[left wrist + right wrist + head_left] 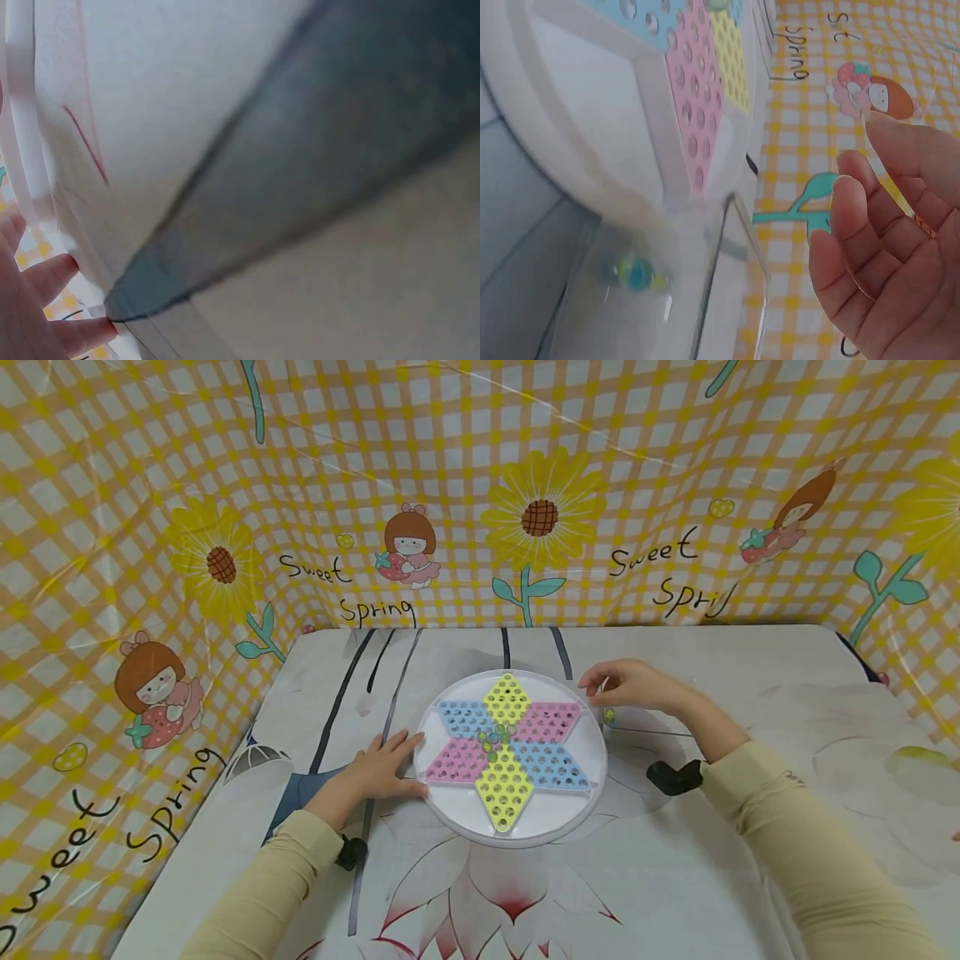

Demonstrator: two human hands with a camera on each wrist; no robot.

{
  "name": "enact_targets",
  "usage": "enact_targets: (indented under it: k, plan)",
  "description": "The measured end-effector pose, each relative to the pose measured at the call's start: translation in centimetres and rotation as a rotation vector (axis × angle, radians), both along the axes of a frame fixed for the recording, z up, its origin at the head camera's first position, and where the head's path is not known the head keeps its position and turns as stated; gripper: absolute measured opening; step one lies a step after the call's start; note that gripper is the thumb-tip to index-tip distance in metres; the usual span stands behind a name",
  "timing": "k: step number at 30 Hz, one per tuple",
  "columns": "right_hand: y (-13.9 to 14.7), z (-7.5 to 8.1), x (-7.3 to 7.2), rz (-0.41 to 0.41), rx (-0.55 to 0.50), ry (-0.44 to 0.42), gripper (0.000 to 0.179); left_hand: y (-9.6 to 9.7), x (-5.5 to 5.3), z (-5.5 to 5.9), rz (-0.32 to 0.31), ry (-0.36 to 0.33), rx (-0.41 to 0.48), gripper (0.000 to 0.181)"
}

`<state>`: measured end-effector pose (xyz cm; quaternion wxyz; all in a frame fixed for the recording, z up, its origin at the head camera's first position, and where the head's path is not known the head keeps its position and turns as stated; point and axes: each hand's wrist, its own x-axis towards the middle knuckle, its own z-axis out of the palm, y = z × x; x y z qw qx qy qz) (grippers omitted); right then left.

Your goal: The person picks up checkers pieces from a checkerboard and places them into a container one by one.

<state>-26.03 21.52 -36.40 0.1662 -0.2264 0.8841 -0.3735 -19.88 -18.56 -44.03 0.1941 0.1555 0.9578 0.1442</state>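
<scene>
Beyond the left hand point(378, 768) and the right hand point(633, 683) hangs a yellow checked cloth point(450, 468). Under both hands spreads a pale counter point(622, 893) with a flower print. Between them lies a round white board point(450, 806), its holed star coloured yellow, pink and blue. On the near side of the right hand, just beside the board, sits a clear box point(667, 330). The left hand is open, fingers spread, thumb touching the board's rim. The right hand is relaxed and open, fingers loosely bent, thumb apart. Between the hands, small marbles point(508, 732) cluster mid-board; a few lie in the box.
</scene>
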Motion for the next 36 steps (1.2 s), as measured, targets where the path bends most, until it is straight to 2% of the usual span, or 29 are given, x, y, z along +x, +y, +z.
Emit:
enact_targets:
  k: [11,25,36]
  plan:
    - [-2.8,-0.9,-0.8,0.056,0.013,-0.034,0.027,0.0,0.0,0.1,-0.002,0.004,0.009,0.092]
    - [-5.7,-2.2,-1.1,0.125,-0.045,-0.019,0.028,0.0,0.1,0.1,0.004,-0.005,0.003,0.092]
    - [-7.2,-4.0,-1.2,0.092,-0.025,-0.052,0.03,0.0,0.1,0.2,0.0,-0.003,0.009,0.092]
